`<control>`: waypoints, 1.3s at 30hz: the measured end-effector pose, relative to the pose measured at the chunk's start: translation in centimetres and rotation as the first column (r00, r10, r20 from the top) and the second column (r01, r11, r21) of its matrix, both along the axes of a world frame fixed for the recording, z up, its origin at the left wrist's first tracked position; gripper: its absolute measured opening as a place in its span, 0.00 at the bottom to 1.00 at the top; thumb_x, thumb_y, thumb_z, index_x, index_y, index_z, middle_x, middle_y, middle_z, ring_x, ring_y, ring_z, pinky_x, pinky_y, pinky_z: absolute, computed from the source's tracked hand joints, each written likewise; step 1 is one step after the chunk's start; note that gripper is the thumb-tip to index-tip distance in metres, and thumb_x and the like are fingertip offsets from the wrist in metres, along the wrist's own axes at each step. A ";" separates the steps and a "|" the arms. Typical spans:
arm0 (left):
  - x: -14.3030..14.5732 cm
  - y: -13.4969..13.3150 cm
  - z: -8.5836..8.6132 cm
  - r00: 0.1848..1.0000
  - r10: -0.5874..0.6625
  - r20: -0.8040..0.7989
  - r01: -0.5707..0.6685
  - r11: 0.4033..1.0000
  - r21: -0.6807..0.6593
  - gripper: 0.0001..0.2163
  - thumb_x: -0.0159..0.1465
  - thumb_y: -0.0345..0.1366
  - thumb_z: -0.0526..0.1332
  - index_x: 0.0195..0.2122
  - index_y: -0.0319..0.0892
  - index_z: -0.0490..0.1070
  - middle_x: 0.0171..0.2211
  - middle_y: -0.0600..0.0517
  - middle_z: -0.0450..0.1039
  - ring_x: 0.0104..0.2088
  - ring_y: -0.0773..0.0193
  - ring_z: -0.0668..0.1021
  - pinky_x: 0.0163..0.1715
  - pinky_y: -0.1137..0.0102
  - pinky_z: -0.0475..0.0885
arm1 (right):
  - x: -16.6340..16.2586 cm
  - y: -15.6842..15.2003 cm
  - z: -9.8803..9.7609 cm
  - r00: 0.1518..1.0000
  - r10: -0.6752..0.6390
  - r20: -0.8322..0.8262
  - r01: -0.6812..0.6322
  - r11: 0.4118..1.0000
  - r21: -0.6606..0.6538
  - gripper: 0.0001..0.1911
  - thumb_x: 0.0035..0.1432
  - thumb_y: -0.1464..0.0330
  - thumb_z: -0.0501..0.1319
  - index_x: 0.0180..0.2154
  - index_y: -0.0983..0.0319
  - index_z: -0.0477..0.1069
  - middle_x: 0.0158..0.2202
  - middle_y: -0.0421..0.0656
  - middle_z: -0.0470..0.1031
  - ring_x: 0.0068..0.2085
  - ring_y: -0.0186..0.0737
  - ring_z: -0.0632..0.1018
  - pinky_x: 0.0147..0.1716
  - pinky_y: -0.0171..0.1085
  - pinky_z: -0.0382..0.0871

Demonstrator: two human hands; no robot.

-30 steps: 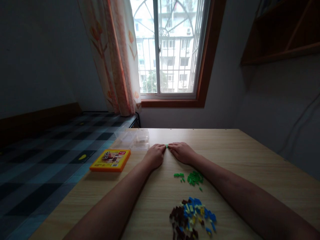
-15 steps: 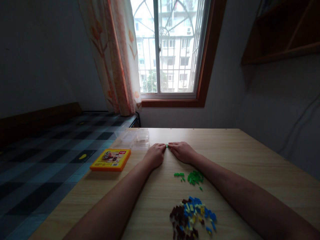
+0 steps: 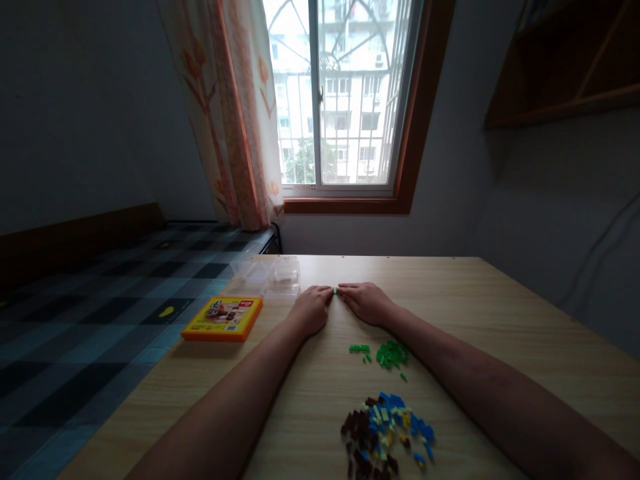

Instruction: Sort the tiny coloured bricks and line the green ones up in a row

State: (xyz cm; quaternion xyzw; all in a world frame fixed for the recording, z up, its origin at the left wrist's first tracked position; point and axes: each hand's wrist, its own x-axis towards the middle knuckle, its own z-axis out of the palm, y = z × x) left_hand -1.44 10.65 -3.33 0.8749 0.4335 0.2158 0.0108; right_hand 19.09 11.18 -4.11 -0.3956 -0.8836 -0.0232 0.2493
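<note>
Between my two hands, near the far part of the table, is a small green brick piece [image 3: 335, 291]. My left hand [image 3: 311, 310] is closed with its fingertips on the left side of the piece. From the other side, my right hand [image 3: 367, 303] pinches the same piece, its fingers pressed together. Closer to me lies a heap of green bricks [image 3: 393, 355], with a short green row [image 3: 359, 348] just left of it. Nearer still is a mixed pile of brown bricks [image 3: 361, 430], blue bricks [image 3: 393, 401] and some yellow and cream ones.
An orange and yellow box [image 3: 223, 319] lies at the table's left side. Behind it stands a clear plastic tray [image 3: 265, 277]. A bed with a checked cover [image 3: 125, 300] adjoins the wooden table [image 3: 500, 320] on the left. A wall shelf [image 3: 565, 107] hangs at upper right.
Both hands stay almost in place around the green piece. The whole view has shifted very slightly; the piles and the box lie as before.
</note>
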 end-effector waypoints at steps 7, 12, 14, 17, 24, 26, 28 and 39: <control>-0.1 0.0 0.1 1.000 0.007 -0.022 -0.007 1.000 -0.008 0.21 0.62 0.25 0.53 0.55 0.41 0.73 0.54 0.47 0.75 0.54 0.57 0.74 0.57 0.64 0.67 | 0.2 0.0 0.1 1.000 0.011 0.009 -0.011 1.000 -0.007 0.19 0.67 0.66 0.51 0.55 0.55 0.73 0.56 0.44 0.74 0.54 0.46 0.77 0.55 0.45 0.70; -0.2 0.1 0.2 0.999 -0.006 -0.042 0.004 1.000 -0.025 0.24 0.58 0.23 0.54 0.56 0.40 0.72 0.55 0.47 0.74 0.54 0.56 0.74 0.58 0.63 0.67 | 0.3 -0.1 0.2 1.000 0.019 -0.009 -0.019 1.000 -0.001 0.19 0.68 0.66 0.51 0.56 0.54 0.73 0.56 0.43 0.74 0.53 0.45 0.78 0.55 0.44 0.70; -0.2 0.2 0.3 0.999 -0.006 -0.043 0.005 1.000 -0.025 0.24 0.58 0.23 0.54 0.56 0.40 0.72 0.55 0.47 0.74 0.54 0.56 0.74 0.58 0.62 0.67 | 0.2 -0.1 0.3 1.000 0.019 -0.011 -0.019 1.000 -0.001 0.19 0.67 0.66 0.52 0.56 0.54 0.73 0.55 0.43 0.75 0.53 0.45 0.78 0.55 0.44 0.70; -0.3 0.3 0.2 0.999 0.008 -0.042 -0.009 1.000 -0.021 0.23 0.59 0.24 0.54 0.55 0.40 0.73 0.55 0.47 0.74 0.54 0.57 0.74 0.58 0.63 0.67 | 0.2 -0.1 0.3 1.000 0.020 -0.006 -0.020 1.000 0.002 0.19 0.67 0.66 0.52 0.55 0.55 0.73 0.55 0.43 0.75 0.53 0.44 0.78 0.55 0.43 0.69; -0.2 0.4 0.0 1.000 0.009 -0.018 -0.009 1.000 -0.005 0.22 0.61 0.25 0.53 0.54 0.41 0.73 0.54 0.48 0.75 0.53 0.58 0.74 0.57 0.64 0.67 | 0.2 0.2 0.1 1.000 0.013 0.009 -0.013 1.000 0.020 0.19 0.67 0.67 0.52 0.55 0.55 0.73 0.55 0.43 0.75 0.54 0.44 0.77 0.55 0.43 0.69; -0.1 0.3 0.0 1.000 0.016 -0.007 -0.016 1.000 -0.012 0.21 0.61 0.25 0.53 0.54 0.41 0.74 0.53 0.47 0.75 0.53 0.58 0.74 0.57 0.64 0.67 | 0.3 0.2 0.0 1.000 0.015 0.011 -0.016 1.000 0.025 0.19 0.67 0.67 0.52 0.55 0.55 0.73 0.55 0.43 0.76 0.53 0.43 0.77 0.55 0.43 0.69; -0.1 0.2 0.0 1.000 0.018 -0.008 -0.018 1.000 -0.016 0.20 0.61 0.25 0.53 0.53 0.41 0.74 0.53 0.47 0.76 0.53 0.58 0.75 0.57 0.64 0.68 | 0.2 0.3 -0.1 1.000 0.016 0.014 -0.016 1.000 0.026 0.20 0.67 0.67 0.52 0.56 0.55 0.73 0.55 0.43 0.76 0.54 0.43 0.77 0.55 0.43 0.69; -0.2 0.4 -0.3 0.999 0.021 -0.035 -0.020 1.000 0.021 0.19 0.62 0.26 0.54 0.52 0.43 0.74 0.52 0.48 0.76 0.52 0.58 0.75 0.56 0.64 0.68 | 0.0 0.1 0.1 0.999 0.001 0.034 -0.002 1.000 0.023 0.20 0.67 0.66 0.51 0.56 0.56 0.73 0.54 0.44 0.76 0.54 0.44 0.77 0.55 0.43 0.69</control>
